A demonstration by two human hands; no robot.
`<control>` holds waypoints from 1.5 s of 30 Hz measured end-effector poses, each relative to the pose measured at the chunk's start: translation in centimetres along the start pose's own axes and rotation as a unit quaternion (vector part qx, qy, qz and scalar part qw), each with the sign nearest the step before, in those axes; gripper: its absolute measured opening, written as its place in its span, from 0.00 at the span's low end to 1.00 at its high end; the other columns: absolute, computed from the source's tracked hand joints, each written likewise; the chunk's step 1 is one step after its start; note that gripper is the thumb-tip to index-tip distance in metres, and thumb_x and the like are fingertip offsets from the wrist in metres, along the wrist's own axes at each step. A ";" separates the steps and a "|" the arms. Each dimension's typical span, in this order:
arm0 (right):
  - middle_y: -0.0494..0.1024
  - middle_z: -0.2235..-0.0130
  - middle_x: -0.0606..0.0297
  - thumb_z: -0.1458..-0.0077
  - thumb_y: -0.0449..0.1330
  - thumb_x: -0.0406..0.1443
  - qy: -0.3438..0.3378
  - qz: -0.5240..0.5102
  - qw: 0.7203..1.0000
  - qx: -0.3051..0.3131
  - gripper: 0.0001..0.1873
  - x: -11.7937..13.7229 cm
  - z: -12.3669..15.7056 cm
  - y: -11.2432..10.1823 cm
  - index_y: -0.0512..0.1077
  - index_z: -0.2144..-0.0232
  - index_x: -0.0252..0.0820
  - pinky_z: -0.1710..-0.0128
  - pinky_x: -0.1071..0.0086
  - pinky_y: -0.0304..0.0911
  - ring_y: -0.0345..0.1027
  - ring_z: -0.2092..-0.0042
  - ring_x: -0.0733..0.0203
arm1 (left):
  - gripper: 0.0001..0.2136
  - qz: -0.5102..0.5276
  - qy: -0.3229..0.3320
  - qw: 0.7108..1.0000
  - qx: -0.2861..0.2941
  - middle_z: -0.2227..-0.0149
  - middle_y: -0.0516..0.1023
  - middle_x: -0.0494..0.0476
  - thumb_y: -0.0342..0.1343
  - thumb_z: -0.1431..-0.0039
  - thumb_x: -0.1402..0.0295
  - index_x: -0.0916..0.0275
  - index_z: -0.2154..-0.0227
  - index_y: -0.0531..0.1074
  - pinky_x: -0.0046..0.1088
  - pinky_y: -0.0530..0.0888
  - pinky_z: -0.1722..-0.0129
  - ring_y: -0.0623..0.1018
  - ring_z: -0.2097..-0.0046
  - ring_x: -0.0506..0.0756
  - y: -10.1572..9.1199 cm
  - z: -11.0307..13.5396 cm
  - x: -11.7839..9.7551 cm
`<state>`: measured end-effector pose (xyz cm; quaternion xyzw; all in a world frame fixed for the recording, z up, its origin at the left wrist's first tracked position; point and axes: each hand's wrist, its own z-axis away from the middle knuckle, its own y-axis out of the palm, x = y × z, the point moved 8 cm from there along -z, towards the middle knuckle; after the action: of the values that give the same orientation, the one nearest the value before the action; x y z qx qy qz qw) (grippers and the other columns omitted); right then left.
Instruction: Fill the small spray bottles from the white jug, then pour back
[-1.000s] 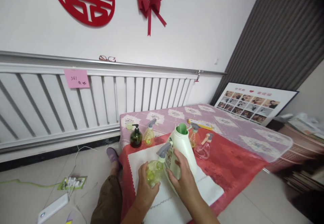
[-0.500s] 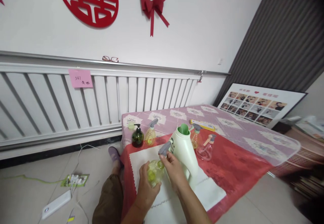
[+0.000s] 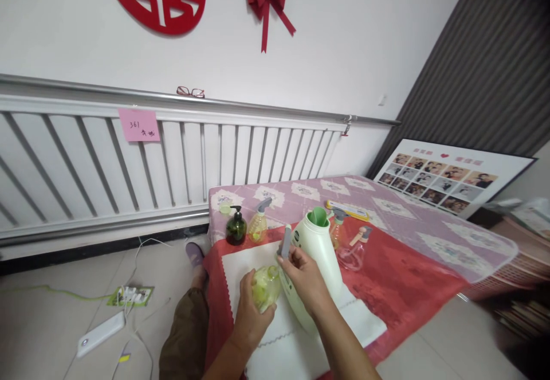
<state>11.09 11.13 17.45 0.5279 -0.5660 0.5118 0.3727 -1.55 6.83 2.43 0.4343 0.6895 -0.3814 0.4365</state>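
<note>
My left hand (image 3: 251, 317) is wrapped round a clear yellowish spray bottle (image 3: 266, 288), tilted, its neck pointing up and to the right. In my right hand (image 3: 303, 274) is a grey spray trigger head (image 3: 284, 242), pinched between thumb and fingers, apart from the bottle. Just behind my right hand stands a large pale green jug (image 3: 320, 254) with a green cup (image 3: 318, 216) in its mouth. A dark green pump bottle (image 3: 236, 228) and another spray bottle (image 3: 258, 225) stand side by side beyond my left hand.
Behind the jug are a spray bottle (image 3: 338, 225) and a clear pink-tinted spray bottle (image 3: 356, 251). A white cloth (image 3: 275, 351) lies over a red cloth (image 3: 387, 277) on the table. A yellow-edged package (image 3: 348, 210) lies farther back. The radiator (image 3: 240, 156) lines the wall.
The grey trigger head has moved up and slightly right, away from the bottle's neck, and turned more upright. My left hand still holds the bottle. The view has shifted slightly.
</note>
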 end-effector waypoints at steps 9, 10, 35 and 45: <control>0.80 0.63 0.62 0.52 0.64 0.47 0.001 0.018 0.999 0.039 0.17 -1.0 0.7 0.5 0.74 0.64 0.44 0.57 0.59 0.68 0.73 0.59 0.53 | 0.40 0.000 -0.004 1.000 -0.010 0.43 0.61 0.61 0.60 0.59 0.78 0.56 0.41 0.53 0.46 0.62 0.38 0.63 0.39 0.62 -0.5 -0.1 -0.4; 0.80 0.63 0.62 0.51 0.63 0.47 -0.001 0.026 0.999 0.044 0.16 -1.1 0.8 0.6 0.74 0.63 0.44 0.56 0.59 0.68 0.73 0.59 0.53 | 0.40 -0.002 -0.004 1.000 -0.009 0.43 0.62 0.61 0.59 0.60 0.78 0.56 0.41 0.53 0.46 0.62 0.38 0.64 0.39 0.63 -0.5 -0.1 -0.4; 0.80 0.55 0.63 0.47 0.60 0.45 0.002 0.067 0.994 0.084 0.17 -3.6 0.9 0.2 0.74 0.56 0.47 0.49 0.58 0.65 0.71 0.52 0.52 | 0.39 -0.027 0.010 1.000 0.007 0.45 0.60 0.61 0.59 0.59 0.78 0.58 0.41 0.53 0.44 0.62 0.39 0.64 0.41 0.60 -0.3 -0.2 -0.7; 0.81 0.60 0.61 0.52 0.63 0.46 -0.003 0.053 0.997 0.062 0.17 -3.0 0.9 0.7 0.76 0.62 0.44 0.50 0.58 0.65 0.73 0.54 0.51 | 0.36 -0.024 -0.001 1.000 -0.003 0.46 0.62 0.62 0.59 0.59 0.76 0.61 0.43 0.55 0.42 0.62 0.39 0.64 0.41 0.61 -0.4 -0.3 -0.6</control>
<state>10.99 10.84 14.24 0.5209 -0.5615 0.5630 0.3104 -1.89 6.77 3.10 0.4157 0.7004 -0.3902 0.4294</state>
